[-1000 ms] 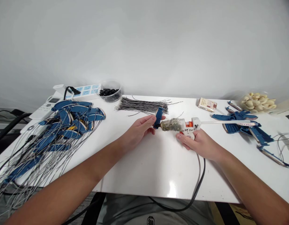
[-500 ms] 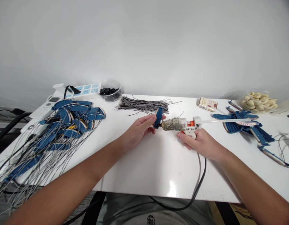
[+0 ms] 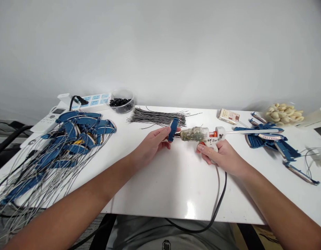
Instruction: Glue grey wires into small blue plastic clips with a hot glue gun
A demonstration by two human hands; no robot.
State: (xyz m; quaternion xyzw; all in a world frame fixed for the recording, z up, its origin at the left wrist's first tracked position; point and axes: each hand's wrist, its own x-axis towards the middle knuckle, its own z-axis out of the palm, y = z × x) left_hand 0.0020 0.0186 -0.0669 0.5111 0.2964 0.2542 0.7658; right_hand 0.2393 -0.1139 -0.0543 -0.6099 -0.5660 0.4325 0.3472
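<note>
Pinched in my left hand (image 3: 151, 144) is a small curved blue piece (image 3: 173, 129), held upright above the table. My right hand (image 3: 224, 158) is wrapped round the grip of a white hot glue gun (image 3: 194, 134), its thumb on the near side. The gun's barrel is crusted with dirty residue, and its nozzle points left at the blue piece; whether they touch is hard to tell. From the gun's back end, a long clear glue stick (image 3: 254, 131) sticks out to the right. A black cord hangs down from the gun.
A bundle of thin dark wires (image 3: 157, 117) lies behind my hands. On the left are blue pieces with wires (image 3: 79, 130), a power strip (image 3: 95, 100) and a tub of black bits (image 3: 121, 101). Rightward sit a small box (image 3: 228, 116), more blue pieces (image 3: 267, 139) and a bag of beige pieces (image 3: 284, 114).
The blue piece has shifted slightly left and turned a little, and more of the gun's nozzle shows. Both hands keep their hold. The whole view has moved slightly.
</note>
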